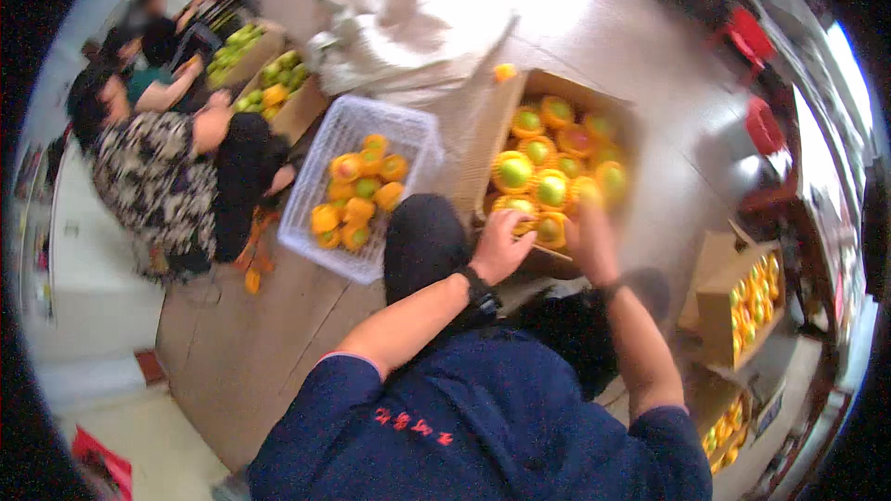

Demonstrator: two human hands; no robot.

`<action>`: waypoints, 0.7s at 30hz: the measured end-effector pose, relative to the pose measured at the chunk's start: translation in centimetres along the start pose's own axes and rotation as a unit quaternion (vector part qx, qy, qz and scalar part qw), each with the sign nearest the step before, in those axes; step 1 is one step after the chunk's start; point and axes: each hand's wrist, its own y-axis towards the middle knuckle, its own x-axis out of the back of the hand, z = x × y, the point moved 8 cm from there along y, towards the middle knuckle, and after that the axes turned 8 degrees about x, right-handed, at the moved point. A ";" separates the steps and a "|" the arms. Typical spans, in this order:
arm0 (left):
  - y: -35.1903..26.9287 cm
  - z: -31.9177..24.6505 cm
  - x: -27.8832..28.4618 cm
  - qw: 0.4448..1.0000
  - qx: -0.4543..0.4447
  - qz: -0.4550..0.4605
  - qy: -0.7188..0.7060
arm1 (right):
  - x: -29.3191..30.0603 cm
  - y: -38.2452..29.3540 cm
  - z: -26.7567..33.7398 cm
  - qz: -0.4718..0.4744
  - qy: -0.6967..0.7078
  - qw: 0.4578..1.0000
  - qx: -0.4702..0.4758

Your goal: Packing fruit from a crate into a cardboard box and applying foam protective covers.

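A cardboard box (493, 153) on the floor before me holds several green-yellow round fruits in orange foam nets. At its near left corner my left hand (500, 245) has its fingers curled on a netted fruit (516, 207); a dark band circles that wrist. My right hand (592, 240), blurred, reaches over the near right side of the box, close to another netted fruit (583, 191). Whether it grips that fruit is unclear. Between the hands sits one more netted fruit (551, 229).
Left of my knee stands a pale plastic crate (296, 223) with netted fruits. A white woven sack (411, 28) lies behind it. People (160, 174) sit at the left by boxes of green fruit (282, 76). Packed boxes (717, 309) and red stools (752, 38) stand right.
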 end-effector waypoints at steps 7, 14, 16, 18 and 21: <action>-1.2 1.6 5.3 0.935 0.187 0.013 -0.302 | -6.6 -3.7 4.7 0.053 -0.066 0.993 0.076; -0.6 2.2 15.5 0.856 0.172 -0.045 -0.486 | -7.8 -3.4 3.8 0.048 -0.077 0.993 0.078; -0.1 4.3 17.9 0.830 0.188 -0.052 -0.522 | -7.9 -3.3 3.7 0.052 -0.078 0.993 0.071; 0.3 7.0 19.7 0.812 0.213 -0.071 -0.539 | -8.0 -3.3 3.6 0.062 -0.090 0.992 0.065; 0.0 15.4 20.9 0.805 0.299 -0.111 -0.501 | -7.9 -3.2 3.6 0.075 -0.102 0.991 0.050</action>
